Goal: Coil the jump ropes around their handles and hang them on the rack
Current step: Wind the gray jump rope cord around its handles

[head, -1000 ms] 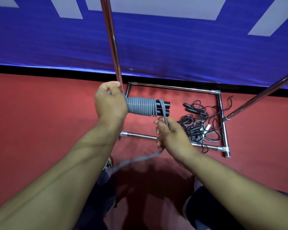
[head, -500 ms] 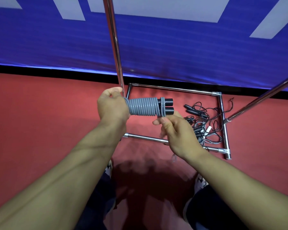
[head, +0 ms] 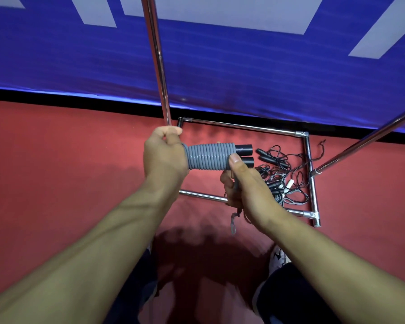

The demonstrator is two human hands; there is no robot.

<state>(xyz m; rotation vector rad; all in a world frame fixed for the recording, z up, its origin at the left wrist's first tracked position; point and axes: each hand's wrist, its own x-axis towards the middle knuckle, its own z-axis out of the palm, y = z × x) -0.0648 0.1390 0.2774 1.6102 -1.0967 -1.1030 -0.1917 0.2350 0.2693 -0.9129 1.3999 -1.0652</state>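
A: Your left hand (head: 165, 157) is wrapped tight round the left end of the grey jump rope (head: 208, 156), fingers curled over it, thumb on top.

B: And look at that coil: neat grey turns side by side along the two handles (head: 244, 155), whose black ends poke out to the right, one above the other.

A: Your right hand (head: 246, 185) sits just under those black ends. The thumb presses against the last turns of the coil, and the fingers are closed round the loose tail of the rope.

B: That tail runs down through your fist and dangles below it; its end is blurred, so I can't tell how it finishes.

A: You hold the whole bundle level, in the air, above the red floor (head: 56, 171) and in front of the rack (head: 243, 127).

B: The chrome frame of the rack's base lies on the floor beyond your hands. One upright pole rises just behind your left hand, another slants away at the right.

A: Inside that base, to the right of your bundle, there's a tangle of black jump ropes (head: 281, 176) lying loose on the floor, with one white piece among them.

B: Far side, a blue banner (head: 220, 66) with pale shapes.
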